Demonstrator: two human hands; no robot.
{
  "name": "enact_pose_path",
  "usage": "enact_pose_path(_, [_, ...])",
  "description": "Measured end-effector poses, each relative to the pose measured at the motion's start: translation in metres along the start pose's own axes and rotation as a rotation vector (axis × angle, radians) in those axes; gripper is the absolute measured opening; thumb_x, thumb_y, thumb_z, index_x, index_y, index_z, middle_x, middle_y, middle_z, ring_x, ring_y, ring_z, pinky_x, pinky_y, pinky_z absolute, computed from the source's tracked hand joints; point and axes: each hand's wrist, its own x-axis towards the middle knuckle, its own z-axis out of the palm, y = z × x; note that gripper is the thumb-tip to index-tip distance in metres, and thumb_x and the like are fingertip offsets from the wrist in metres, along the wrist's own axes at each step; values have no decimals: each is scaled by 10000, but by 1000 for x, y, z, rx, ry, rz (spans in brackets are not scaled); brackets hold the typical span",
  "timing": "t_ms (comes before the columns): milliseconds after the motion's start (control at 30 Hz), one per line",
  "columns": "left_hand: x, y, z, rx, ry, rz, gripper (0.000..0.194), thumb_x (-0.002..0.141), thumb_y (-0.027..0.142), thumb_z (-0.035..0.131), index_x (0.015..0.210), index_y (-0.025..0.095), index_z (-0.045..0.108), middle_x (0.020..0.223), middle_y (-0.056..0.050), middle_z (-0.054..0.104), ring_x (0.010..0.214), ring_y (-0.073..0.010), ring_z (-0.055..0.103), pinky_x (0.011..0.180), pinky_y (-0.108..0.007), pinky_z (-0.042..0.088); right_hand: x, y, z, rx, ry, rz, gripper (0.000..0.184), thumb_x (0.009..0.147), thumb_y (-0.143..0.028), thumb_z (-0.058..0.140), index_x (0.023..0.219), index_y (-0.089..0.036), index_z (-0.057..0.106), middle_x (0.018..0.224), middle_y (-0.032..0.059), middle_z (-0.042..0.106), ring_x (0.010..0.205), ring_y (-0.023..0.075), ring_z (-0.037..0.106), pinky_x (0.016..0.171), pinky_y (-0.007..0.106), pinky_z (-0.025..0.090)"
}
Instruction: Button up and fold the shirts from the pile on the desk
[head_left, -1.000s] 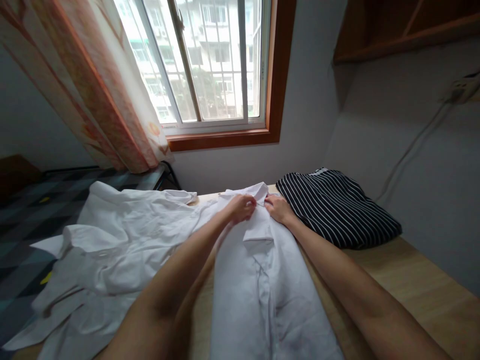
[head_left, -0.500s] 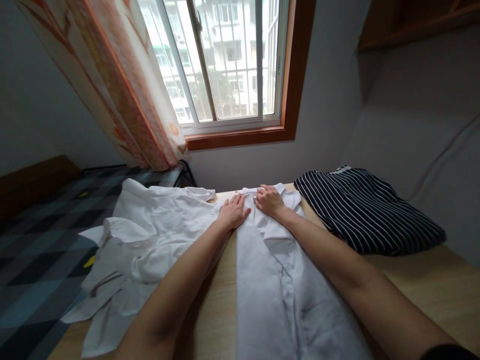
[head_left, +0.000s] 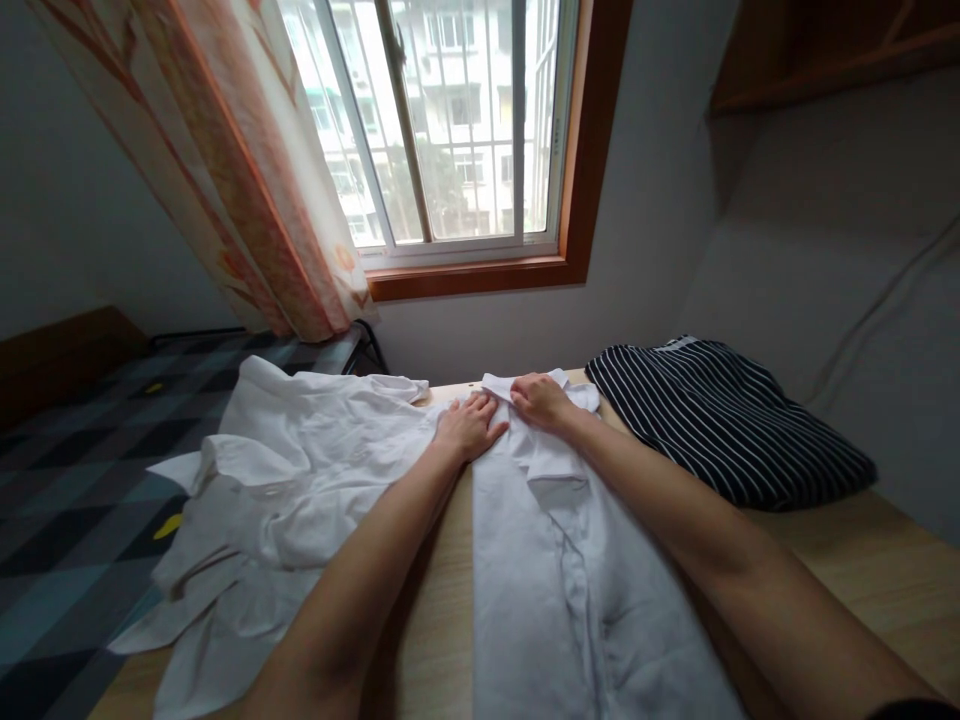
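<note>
A white shirt (head_left: 517, 560), partly folded into a long strip, lies lengthwise in front of me with its collar at the far end. My left hand (head_left: 466, 427) rests flat on the shirt's far left edge, fingers spread just below the collar. My right hand (head_left: 540, 402) is curled at the collar, its fingers closed on the fabric; the fingertips are partly hidden. Left of my arm, a second white garment (head_left: 300, 490) lies crumpled and spread out, its near part behind my left forearm.
A wooden table (head_left: 431, 600) bears the clothes. Black-and-white striped fabric (head_left: 720, 420) lies folded at the far right. To the left is a bed with a checked cover (head_left: 67, 500). A window (head_left: 450, 130) and a patterned curtain (head_left: 255, 200) are beyond, with a wooden shelf (head_left: 832, 80) upper right.
My right hand's fingers have curled in at the collar, where they lay more extended before. My left hand has shifted very slightly. The view has turned a little.
</note>
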Motion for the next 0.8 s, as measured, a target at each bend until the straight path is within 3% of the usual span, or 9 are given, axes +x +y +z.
enact_pose_path(67, [-1, 1, -1, 14, 76, -22, 525, 943, 525, 379, 1295, 180, 562, 1419, -147, 514, 1323, -300, 442, 1088, -458, 320, -14, 7, 4, -22, -94, -132, 403, 996, -418, 417, 1226, -168, 634, 1313, 124, 604, 1251, 248, 507, 1046, 339, 336])
enact_pose_path(133, [1, 0, -2, 28, 108, -26, 582, 931, 529, 401, 1365, 153, 502, 1486, -160, 435, 1374, -320, 374, 1120, -475, 270, -27, 13, 7, -50, -147, -182, 519, 995, -494, 392, 1380, -172, 523, 1485, 122, 440, 1396, 260, 340, 1128, 392, 239])
enact_pose_path(267, [9, -5, -4, 0, -82, 39, 673, 936, 590, 343, 1501, 225, 334, 1597, -88, 252, 1467, -323, 190, 1155, -537, 162, -45, 29, 6, -98, -89, -15, 650, 999, -562, 303, 1509, -160, 337, 1583, 124, 249, 1470, 262, 163, 1174, 445, 127])
enact_pose_path(367, [16, -9, -9, -30, -130, 89, 604, 945, 582, 326, 1456, 272, 416, 1551, -60, 365, 1439, -290, 263, 1144, -512, 199, -52, 44, 6, -115, -141, 153, 706, 990, -588, 284, 1520, -120, 303, 1584, 162, 221, 1469, 286, 159, 1170, 476, 131])
enact_pose_path(533, [29, -2, -15, -10, 33, 52, 457, 963, 504, 353, 1149, 235, 672, 1223, -90, 665, 1268, -267, 479, 1089, -436, 305, -52, 55, 8, -75, -139, 196, 663, 992, -585, 280, 1479, -149, 390, 1553, 146, 316, 1437, 274, 261, 1158, 433, 190])
enact_pose_path(600, [36, 5, -12, -23, 115, -50, 475, 968, 488, 357, 1248, 206, 617, 1328, -118, 600, 1317, -277, 441, 1106, -449, 289, -48, 54, 8, -83, -42, 245, 629, 1006, -557, 255, 1443, -145, 442, 1522, 150, 376, 1414, 266, 309, 1148, 408, 213])
enact_pose_path(667, [42, 12, -4, -44, 116, -111, 548, 965, 503, 356, 1412, 206, 469, 1514, -123, 411, 1406, -296, 332, 1134, -489, 243, -44, 53, 7, -104, 6, 283, 629, 1005, -560, 261, 1466, -159, 411, 1551, 144, 322, 1432, 274, 267, 1158, 430, 180])
enact_pose_path(733, [45, 16, 4, -50, 11, -106, 601, 964, 540, 328, 1480, 235, 373, 1586, -109, 276, 1457, -322, 230, 1143, -544, 196, -40, 53, 8, -102, -64, 293, 678, 985, -608, 286, 1509, -180, 338, 1589, 141, 225, 1457, 293, 197, 1165, 477, 135])
enact_pose_path(800, [46, 18, 11, -43, -82, -88, 623, 962, 574, 293, 1493, 253, 353, 1592, -116, 257, 1469, -338, 189, 1138, -576, 178, -37, 55, 9, -77, -163, 300, 728, 965, -653, 292, 1527, -189, 300, 1598, 152, 181, 1461, 305, 183, 1162, 504, 127])
